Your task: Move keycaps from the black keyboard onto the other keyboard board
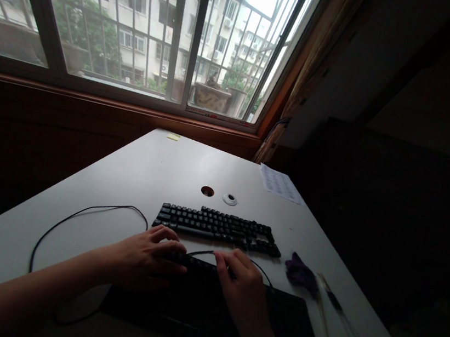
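Observation:
A dark keyboard base [186, 301] lies across the near part of the white desk, its surface mostly lost in shadow. My left hand [155, 256] rests over its upper left part, fingers apart and slightly bent. At the upper edge, right of the left hand, my right hand [241, 278] has thumb and index finger pinched together; what is between them, if anything, is hidden. A thin black cable [200, 252] arcs past the right fingertips. Beyond both hands, black keycaps [209, 224] lie in keyboard-like rows, with a gap toward the right.
On the right lie a purple cloth [301, 272], a thin brush-like tool [326, 328] and a wire-looped tool [335, 303]. Farther back are a desk hole [207, 191], a white ring-shaped cover [230, 199], a printed paper [280, 184] and a yellow note [173, 137]. Cable [78, 213] loops left.

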A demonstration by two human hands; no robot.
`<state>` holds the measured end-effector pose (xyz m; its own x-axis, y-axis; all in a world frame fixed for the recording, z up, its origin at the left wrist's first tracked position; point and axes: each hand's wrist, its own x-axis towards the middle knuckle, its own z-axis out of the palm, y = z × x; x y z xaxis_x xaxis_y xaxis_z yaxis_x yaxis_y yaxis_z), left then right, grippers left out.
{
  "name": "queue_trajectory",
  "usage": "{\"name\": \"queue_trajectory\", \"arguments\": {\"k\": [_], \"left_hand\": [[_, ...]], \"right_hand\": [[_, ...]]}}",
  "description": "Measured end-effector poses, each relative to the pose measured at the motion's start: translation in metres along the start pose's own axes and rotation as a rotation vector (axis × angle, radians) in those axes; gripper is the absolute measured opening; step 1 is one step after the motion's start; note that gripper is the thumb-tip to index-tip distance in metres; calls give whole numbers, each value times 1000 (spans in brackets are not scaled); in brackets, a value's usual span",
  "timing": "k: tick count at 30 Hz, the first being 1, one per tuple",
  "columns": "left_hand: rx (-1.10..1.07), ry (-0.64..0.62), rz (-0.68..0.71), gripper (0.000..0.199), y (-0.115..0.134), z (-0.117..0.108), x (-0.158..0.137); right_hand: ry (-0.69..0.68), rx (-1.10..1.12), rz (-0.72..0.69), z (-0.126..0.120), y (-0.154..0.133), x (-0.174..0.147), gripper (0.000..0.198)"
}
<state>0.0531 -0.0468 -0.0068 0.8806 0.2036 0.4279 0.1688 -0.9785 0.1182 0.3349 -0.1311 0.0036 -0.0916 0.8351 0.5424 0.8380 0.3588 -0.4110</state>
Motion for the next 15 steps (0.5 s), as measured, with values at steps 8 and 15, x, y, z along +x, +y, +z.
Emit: {"name": "queue_trajectory", "arguments": {"k": [8,15], "left_hand": [[1,1,-12,48,0,0,1],[13,-16,-26,45,2,-4,3]], "right_hand": [[-18,41,20,4,3,3,29],[-80,77,9,-4,8,29,25]]}}
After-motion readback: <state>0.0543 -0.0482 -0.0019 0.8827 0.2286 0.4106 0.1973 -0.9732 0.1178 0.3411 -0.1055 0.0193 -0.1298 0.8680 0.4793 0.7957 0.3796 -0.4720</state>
